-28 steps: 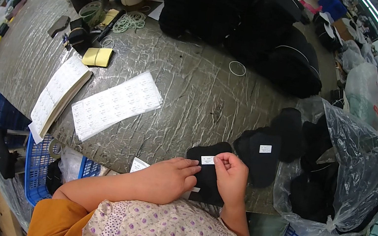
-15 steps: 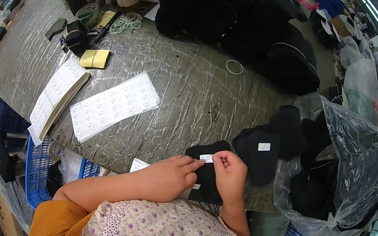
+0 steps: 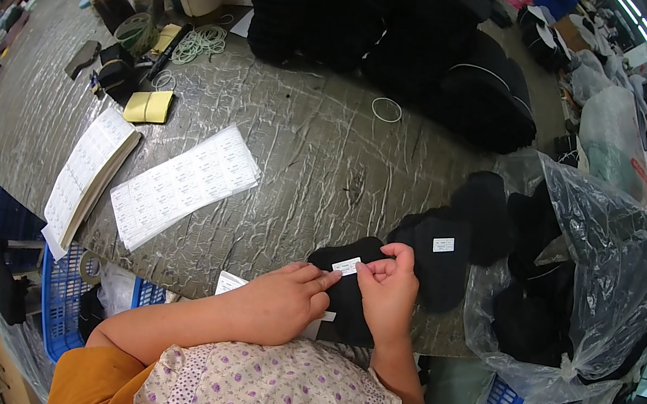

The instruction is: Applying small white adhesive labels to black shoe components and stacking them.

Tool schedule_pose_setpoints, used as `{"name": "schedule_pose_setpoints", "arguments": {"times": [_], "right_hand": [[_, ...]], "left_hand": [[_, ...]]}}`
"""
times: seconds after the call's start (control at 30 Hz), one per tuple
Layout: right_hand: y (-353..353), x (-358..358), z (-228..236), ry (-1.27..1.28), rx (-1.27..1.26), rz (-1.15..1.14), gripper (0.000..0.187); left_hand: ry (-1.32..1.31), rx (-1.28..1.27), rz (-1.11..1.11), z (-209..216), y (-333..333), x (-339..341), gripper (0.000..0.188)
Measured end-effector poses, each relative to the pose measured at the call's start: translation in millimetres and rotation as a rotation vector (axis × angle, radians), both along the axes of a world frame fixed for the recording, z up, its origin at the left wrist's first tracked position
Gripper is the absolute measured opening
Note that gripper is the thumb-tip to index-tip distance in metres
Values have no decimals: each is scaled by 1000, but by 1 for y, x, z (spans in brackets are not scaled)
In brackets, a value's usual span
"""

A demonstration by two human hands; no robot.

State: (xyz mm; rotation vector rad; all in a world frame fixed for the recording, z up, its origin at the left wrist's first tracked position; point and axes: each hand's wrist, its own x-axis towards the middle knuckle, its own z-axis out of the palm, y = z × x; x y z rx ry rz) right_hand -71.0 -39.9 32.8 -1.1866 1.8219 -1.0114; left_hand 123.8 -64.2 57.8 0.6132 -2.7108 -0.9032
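Two stacks of label sheets (image 3: 185, 187) lie centre left, seemingly for easy reach. Lower centre, the left hand (image 3: 282, 298), fingers loosely extended, apparently steadies a white label (image 3: 344, 266) over a black fabric piece (image 3: 351, 305); the right hand (image 3: 390, 292) pinches the label's right end between thumb and forefinger.

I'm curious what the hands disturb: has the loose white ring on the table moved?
No: the white ring lies just as before, beyond the dark mark on the table; only the view has shifted.
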Motion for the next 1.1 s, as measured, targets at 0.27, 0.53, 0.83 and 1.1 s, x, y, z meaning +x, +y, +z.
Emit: {"name": "schedule_pose_setpoints", "arguments": {"times": [0.27, 0.53, 0.83, 1.1], "right_hand": [[-1, 3, -1, 266, -5, -8, 33], [5, -11, 0, 352, -100, -5, 23], [9, -25, 7, 194, -94, -13, 14], [-3, -102, 46, -38, -130, -151, 14]], "left_hand": [[10, -12, 6, -2, 1, -1, 21], [20, -21, 11, -1, 0, 0, 19], [16, 109, 23, 5, -1, 10, 18], [52, 197, 24, 8, -7, 15, 15]]}}
